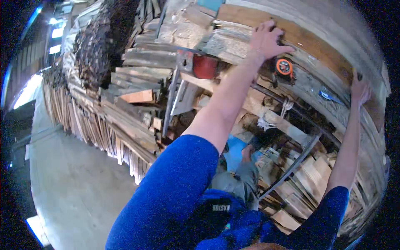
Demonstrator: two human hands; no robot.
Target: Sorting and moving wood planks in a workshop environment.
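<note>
A long brown wooden board [314, 43] lies along the far side of the workbench. My left hand [266, 41] rests on its near edge, fingers spread and bent over the top face, thumb stretched out to the right. Toward the board's right end, my right hand [361, 88] has its fingers bent around the edge; its underside is hidden. An orange and black tape measure [284, 67] sits on the bench just below my left hand. Between the two hands lies a small blue tool [331, 98], too blurred to name.
Sawdust [225, 43] covers part of the bench. A red machine part [205, 66] is fixed to its metal frame [170, 104]. Stacked wood strips [135, 83] stand left, and wood offcuts [310, 179] lie under the bench. Concrete floor [79, 175] stretches out at lower left.
</note>
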